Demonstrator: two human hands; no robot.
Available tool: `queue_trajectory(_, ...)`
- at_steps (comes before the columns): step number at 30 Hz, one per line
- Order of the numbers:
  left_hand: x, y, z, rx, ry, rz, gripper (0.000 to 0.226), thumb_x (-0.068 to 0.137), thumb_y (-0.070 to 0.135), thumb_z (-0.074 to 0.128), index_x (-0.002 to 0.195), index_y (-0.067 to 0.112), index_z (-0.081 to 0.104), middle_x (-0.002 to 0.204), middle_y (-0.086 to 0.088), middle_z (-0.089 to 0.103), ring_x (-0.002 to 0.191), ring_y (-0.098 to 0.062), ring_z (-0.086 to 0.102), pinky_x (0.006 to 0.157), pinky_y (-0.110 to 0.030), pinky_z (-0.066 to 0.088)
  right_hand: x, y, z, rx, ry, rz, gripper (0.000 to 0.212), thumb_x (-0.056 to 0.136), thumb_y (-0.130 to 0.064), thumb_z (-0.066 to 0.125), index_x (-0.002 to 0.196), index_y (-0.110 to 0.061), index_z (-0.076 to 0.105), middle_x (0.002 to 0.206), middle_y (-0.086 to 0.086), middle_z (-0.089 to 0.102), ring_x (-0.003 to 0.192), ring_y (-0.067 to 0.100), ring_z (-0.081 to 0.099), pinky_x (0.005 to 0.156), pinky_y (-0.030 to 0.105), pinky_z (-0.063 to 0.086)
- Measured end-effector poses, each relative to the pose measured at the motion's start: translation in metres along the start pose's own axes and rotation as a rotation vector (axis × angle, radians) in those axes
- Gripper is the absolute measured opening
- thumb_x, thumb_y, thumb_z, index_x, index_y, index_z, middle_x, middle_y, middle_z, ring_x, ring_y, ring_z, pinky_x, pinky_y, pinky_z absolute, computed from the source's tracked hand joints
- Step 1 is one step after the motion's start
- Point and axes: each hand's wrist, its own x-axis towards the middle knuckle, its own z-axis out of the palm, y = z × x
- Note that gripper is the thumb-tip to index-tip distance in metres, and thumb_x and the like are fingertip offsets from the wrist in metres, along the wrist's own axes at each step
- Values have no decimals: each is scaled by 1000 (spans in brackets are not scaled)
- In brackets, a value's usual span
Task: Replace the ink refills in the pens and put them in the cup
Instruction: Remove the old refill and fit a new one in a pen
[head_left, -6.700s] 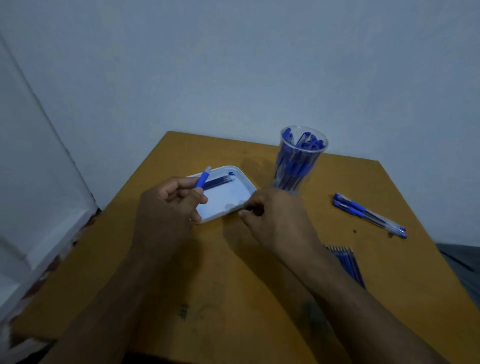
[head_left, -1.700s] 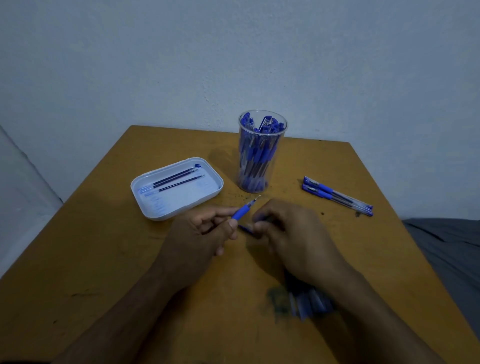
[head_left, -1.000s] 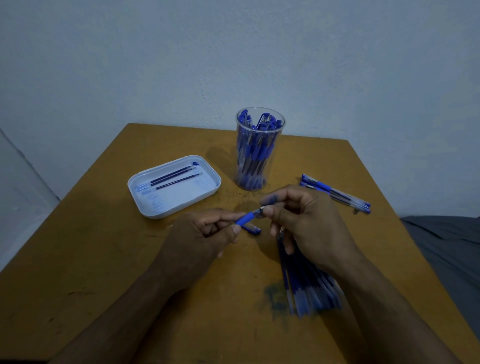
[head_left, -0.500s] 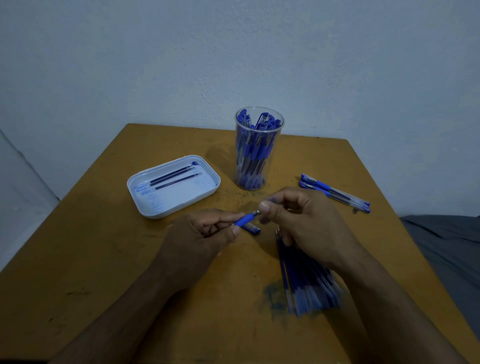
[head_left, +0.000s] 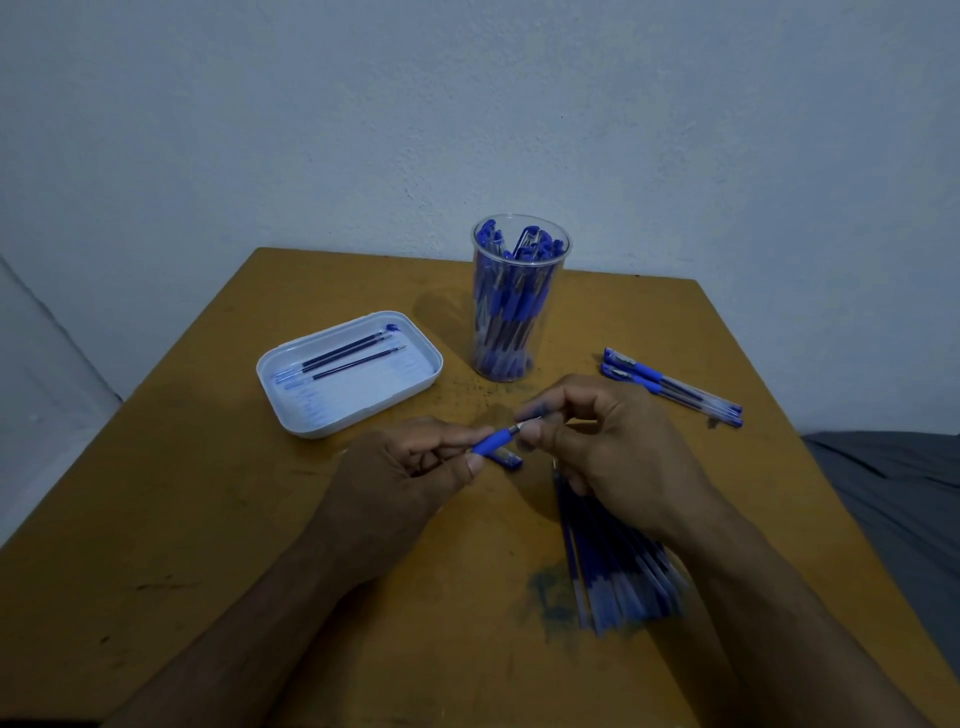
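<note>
My left hand (head_left: 400, 475) grips a blue pen (head_left: 496, 440) by its rubber grip section, tip pointing right. My right hand (head_left: 608, 447) pinches the pen's metal tip between thumb and fingers. A small blue pen cap (head_left: 509, 459) lies on the table just below the pen. A clear cup (head_left: 519, 301) packed with several blue pens stands behind my hands. Under my right wrist a bundle of refills (head_left: 618, 571) fans out on the table.
A white tray (head_left: 358, 410) at the left holds two used refills (head_left: 345, 358). Two capped pens (head_left: 670, 387) lie at the right on the wooden table (head_left: 208, 519). The wall rises behind the table; a grey surface lies off its right edge.
Since 6.7 s ago my hands left the tray and came to the table's middle. In the last second my right fingers closed onto the pen's tip; the left hand barely moved.
</note>
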Motion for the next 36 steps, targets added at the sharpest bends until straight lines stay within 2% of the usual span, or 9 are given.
queue_trajectory(4, 0, -1, 1, 27, 5, 9, 32, 89, 13, 72, 117, 26, 74, 79, 10, 68, 63, -4, 57, 61, -16, 45, 1, 3, 4, -118, 71, -6, 41, 91, -54, 58, 75, -18, 72, 66, 5, 70, 47, 10, 53, 49, 28, 43)
queue_trajectory(8, 1, 0, 1, 18, 11, 9, 32, 89, 11, 72, 117, 26, 74, 79, 8, 68, 63, -4, 57, 61, -15, 45, 0, -2, -1, 24, 3, -16, 14, 90, -33, 70, 97, -22, 74, 75, -1, 69, 48, 8, 53, 49, 19, 43)
queue_trajectory(11, 1, -1, 1, 36, 10, 16, 32, 88, 14, 73, 116, 30, 74, 79, 5, 68, 65, -8, 57, 61, -19, 45, 0, -2, -2, 28, -11, 16, 5, 93, -17, 70, 93, -17, 74, 63, -3, 63, 46, 13, 49, 45, 21, 41)
queue_trajectory(16, -1, -2, 2, 101, 30, 34, 34, 87, 15, 75, 116, 32, 74, 76, 5, 62, 67, -11, 56, 61, -18, 43, 2, 2, 3, -46, 48, 48, 23, 92, -33, 71, 75, -17, 70, 69, 14, 70, 50, 18, 51, 50, 32, 43)
queue_trajectory(28, -2, -2, 4, 184, 69, 75, 33, 89, 15, 74, 118, 30, 73, 77, 6, 63, 72, -12, 60, 63, -15, 44, 5, 10, 15, 40, 119, 109, 27, 91, -34, 72, 71, -17, 69, 62, 12, 64, 49, 12, 47, 53, 32, 40)
queue_trajectory(30, -1, 0, 4, 154, 108, 46, 31, 90, 15, 72, 117, 31, 72, 75, 10, 65, 68, -8, 59, 60, -13, 43, 4, 8, 17, 6, 162, 54, 23, 90, -43, 69, 78, -23, 73, 68, 7, 66, 53, 9, 52, 56, 31, 43)
queue_trajectory(32, 1, 2, 4, 64, 163, 7, 28, 92, 13, 69, 116, 27, 71, 72, 15, 68, 62, -2, 59, 58, -11, 44, 4, 7, 19, -119, 209, 0, 23, 90, -51, 66, 96, -30, 74, 78, -6, 69, 66, 3, 60, 60, 20, 46)
queue_trajectory(34, 3, 4, 2, -57, 220, -24, 26, 92, 8, 67, 115, 20, 71, 72, 9, 71, 57, -1, 59, 56, -11, 45, 4, 5, 21, -349, 222, -50, 23, 93, -47, 66, 110, -33, 71, 91, -13, 69, 76, -2, 59, 63, 10, 43)
queue_trajectory(36, 3, 5, -1, -127, 244, -43, 24, 93, 7, 66, 113, 19, 71, 78, -1, 73, 55, -3, 58, 54, -14, 46, 3, 3, 26, -568, 163, -100, 24, 96, -39, 64, 115, -27, 71, 103, -10, 67, 84, 2, 57, 71, 13, 43)
